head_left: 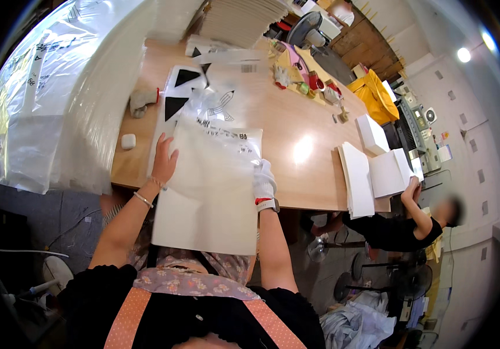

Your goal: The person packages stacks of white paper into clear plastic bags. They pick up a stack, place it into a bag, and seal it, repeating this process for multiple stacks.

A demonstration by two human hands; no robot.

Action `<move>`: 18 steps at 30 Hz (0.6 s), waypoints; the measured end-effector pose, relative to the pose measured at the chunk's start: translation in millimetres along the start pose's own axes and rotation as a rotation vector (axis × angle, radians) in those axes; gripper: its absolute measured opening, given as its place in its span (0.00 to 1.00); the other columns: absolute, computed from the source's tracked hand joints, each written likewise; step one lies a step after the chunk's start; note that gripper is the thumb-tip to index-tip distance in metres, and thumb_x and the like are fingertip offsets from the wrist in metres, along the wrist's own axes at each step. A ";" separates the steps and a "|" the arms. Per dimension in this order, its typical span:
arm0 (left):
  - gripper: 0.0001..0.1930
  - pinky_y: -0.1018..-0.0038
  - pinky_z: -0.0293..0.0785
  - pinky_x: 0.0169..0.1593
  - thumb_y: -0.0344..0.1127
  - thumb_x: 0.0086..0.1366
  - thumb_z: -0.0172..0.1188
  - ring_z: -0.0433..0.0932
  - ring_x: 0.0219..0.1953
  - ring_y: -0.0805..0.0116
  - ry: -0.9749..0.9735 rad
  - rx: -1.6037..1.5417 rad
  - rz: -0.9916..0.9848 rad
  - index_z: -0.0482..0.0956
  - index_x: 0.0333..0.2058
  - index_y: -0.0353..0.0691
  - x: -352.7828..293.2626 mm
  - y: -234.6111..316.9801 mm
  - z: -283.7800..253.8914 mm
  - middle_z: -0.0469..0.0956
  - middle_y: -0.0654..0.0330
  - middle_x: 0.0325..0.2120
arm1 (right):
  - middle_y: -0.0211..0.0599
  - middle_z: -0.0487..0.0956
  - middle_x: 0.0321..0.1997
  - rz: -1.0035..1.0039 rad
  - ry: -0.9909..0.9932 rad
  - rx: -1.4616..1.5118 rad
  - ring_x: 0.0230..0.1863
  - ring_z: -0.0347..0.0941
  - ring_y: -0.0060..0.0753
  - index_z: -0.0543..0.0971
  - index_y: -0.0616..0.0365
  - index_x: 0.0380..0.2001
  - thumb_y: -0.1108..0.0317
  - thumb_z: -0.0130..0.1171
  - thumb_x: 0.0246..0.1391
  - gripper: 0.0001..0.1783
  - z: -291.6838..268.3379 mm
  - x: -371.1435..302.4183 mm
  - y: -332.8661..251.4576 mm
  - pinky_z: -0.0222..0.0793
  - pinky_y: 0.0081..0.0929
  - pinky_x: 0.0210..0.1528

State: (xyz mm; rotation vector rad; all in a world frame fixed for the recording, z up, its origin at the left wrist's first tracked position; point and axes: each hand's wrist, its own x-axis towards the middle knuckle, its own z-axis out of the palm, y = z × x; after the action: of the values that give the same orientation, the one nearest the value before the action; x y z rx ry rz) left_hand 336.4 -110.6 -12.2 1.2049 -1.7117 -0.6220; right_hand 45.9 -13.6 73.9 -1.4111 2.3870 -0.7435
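A large off-white sheet or flat stack of paper lies in front of me, its near part hanging past the table edge over my lap. Clear plastic with black print covers or overlaps its far end; I cannot tell whether the paper is inside. My bare left hand, with bracelets at the wrist, rests at the sheet's left edge, fingers spread. On the opposite edge, my right hand, in a white glove with a red cuff, grips the sheet, some fingers hidden. Clear bags with black triangles lie beyond.
Plastic-wrapped bulk stands at the left. On the wooden table are a grey glove, a small white case, tape rolls and white paper stacks. A co-worker sits at the right, touching paper.
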 end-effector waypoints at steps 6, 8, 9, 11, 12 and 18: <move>0.16 0.70 0.59 0.56 0.31 0.61 0.49 0.65 0.53 0.55 -0.269 -0.307 -0.297 0.66 0.47 0.32 -43.1 27.5 -50.4 0.67 0.48 0.49 | 0.45 0.76 0.38 -0.109 -0.198 -0.186 0.32 0.74 0.44 0.56 0.58 0.59 0.63 0.53 0.51 0.33 -3.1 -76.9 16.2 0.70 0.36 0.33; 0.14 0.69 0.60 0.55 0.30 0.61 0.50 0.65 0.52 0.54 -0.374 -0.171 -0.292 0.68 0.44 0.31 -83.9 54.6 -84.1 0.67 0.47 0.47 | 0.44 0.76 0.40 -0.330 -0.213 -0.375 0.32 0.74 0.42 0.56 0.61 0.58 0.62 0.54 0.50 0.34 -7.6 -122.8 40.2 0.70 0.34 0.33; 0.13 0.69 0.61 0.53 0.30 0.60 0.50 0.67 0.49 0.55 -0.318 -0.102 -0.176 0.68 0.42 0.30 -109.8 65.6 -98.4 0.68 0.47 0.45 | 0.43 0.75 0.41 -0.288 -0.177 -0.054 0.31 0.74 0.42 0.59 0.63 0.57 0.63 0.54 0.50 0.32 -13.2 -149.7 38.9 0.70 0.34 0.32; 0.11 0.69 0.64 0.49 0.31 0.60 0.51 0.69 0.44 0.57 -0.361 -0.104 -0.179 0.69 0.38 0.30 -158.4 95.5 -131.1 0.69 0.47 0.42 | 0.42 0.75 0.40 -0.256 -0.124 0.406 0.30 0.73 0.43 0.62 0.64 0.55 0.64 0.54 0.50 0.29 -22.4 -198.8 42.6 0.70 0.34 0.32; 0.10 0.68 0.65 0.46 0.31 0.59 0.52 0.70 0.41 0.57 -0.446 -0.177 -0.293 0.70 0.36 0.30 -182.8 110.5 -144.8 0.69 0.46 0.41 | 0.42 0.75 0.40 -0.293 -0.110 0.401 0.30 0.73 0.43 0.63 0.64 0.54 0.64 0.54 0.50 0.28 -24.5 -215.9 47.0 0.69 0.34 0.32; 0.07 0.68 0.66 0.37 0.31 0.57 0.53 0.69 0.32 0.60 -0.463 -0.473 -0.429 0.69 0.29 0.32 -236.3 59.6 -129.1 0.71 0.52 0.35 | 0.42 0.76 0.36 -0.738 0.095 -0.043 0.29 0.72 0.44 0.69 0.64 0.49 0.66 0.53 0.50 0.22 -18.1 -232.4 37.0 0.69 0.33 0.32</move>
State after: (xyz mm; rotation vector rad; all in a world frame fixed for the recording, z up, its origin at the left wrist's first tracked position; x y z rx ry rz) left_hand 447.0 141.6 0.4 1.1372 -1.5326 -1.5710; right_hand 123.9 208.8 62.0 -2.3531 1.9137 -0.9295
